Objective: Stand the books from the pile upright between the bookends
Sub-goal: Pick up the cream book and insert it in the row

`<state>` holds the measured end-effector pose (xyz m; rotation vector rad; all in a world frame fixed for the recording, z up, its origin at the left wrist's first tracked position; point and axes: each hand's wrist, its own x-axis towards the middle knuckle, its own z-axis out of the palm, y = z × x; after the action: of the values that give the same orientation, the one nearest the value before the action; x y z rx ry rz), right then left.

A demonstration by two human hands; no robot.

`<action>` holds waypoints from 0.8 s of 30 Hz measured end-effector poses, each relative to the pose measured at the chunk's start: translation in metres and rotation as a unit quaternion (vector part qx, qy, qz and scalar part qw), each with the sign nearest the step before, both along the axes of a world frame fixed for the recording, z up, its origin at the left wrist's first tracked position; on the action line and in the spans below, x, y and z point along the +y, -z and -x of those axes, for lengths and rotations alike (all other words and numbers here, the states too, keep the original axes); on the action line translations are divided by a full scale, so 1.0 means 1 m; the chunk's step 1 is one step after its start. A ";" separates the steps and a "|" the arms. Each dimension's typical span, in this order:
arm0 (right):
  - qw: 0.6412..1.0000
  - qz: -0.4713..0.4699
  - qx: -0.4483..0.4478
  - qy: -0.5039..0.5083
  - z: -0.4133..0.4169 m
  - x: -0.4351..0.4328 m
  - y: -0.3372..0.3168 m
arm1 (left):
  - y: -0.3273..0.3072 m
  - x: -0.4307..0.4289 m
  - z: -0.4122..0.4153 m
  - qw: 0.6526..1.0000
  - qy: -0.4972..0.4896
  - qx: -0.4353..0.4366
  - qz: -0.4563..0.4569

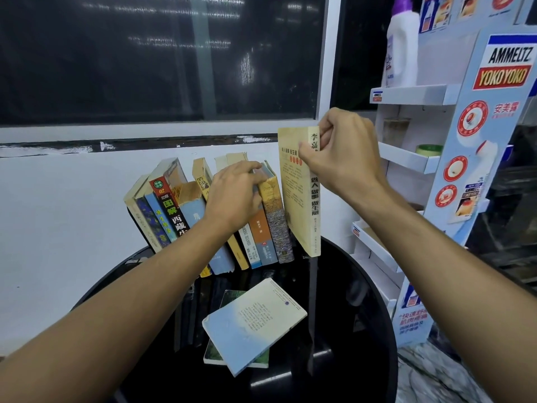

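A row of several books (174,210) stands leaning left on a round black table (348,315), against a white wall. My left hand (232,199) rests on top of the row, fingers pressing the tops of the rightmost books. My right hand (343,152) grips a tall yellow book (299,199) by its upper spine and holds it upright at the row's right end, its lower corner just above the table. Nearer me lies a small pile: a pale blue-white book (255,324) on top of a green book (215,353). A black bookend (312,301) appears edge-on below the yellow book.
A white and blue cardboard display rack (412,158) with shelves stands close on the right, holding a white bottle (402,45) and a roll of tape (428,149). A dark window (159,53) runs above the white wall behind the books.
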<state>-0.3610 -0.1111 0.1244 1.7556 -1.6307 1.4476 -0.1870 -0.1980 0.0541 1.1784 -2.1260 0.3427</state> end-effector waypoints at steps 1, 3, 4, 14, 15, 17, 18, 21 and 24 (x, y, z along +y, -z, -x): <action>1.000 0.002 0.000 0.001 -0.001 -0.003 0.001 | 0.000 0.000 0.000 1.000 -0.001 0.001 0.000; 1.000 0.003 0.000 -0.001 -0.002 -0.008 0.004 | 0.000 0.001 0.000 1.000 -0.002 0.003 -0.002; 1.000 0.002 -0.002 -0.007 -0.003 -0.011 0.006 | 0.000 0.001 0.000 1.000 -0.002 0.004 -0.003; 0.999 0.028 -0.039 -0.006 -0.003 -0.047 0.040 | 0.001 0.002 0.003 1.000 -0.006 0.011 -0.005; 0.998 0.030 -0.046 -0.006 -0.002 -0.050 0.044 | 0.001 0.002 0.003 1.000 -0.006 0.011 -0.004; 0.998 0.028 -0.057 -0.009 -0.001 -0.057 0.052 | 0.001 0.001 0.004 1.000 -0.003 0.012 0.000; 0.998 0.027 -0.059 -0.010 -0.001 -0.060 0.055 | 0.002 0.000 0.005 1.000 -0.002 0.013 0.001; 0.998 0.026 -0.058 -0.007 0.000 -0.069 0.066 | 0.003 -0.003 0.006 1.000 0.003 0.017 -0.001; 0.998 0.013 -0.057 -0.009 0.001 -0.077 0.081 | 0.003 -0.004 0.009 1.000 0.008 0.022 0.001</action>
<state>-0.3620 -0.1883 0.0436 1.7066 -1.6488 1.5976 -0.1963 -0.2021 0.0507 1.1555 -2.0954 0.3088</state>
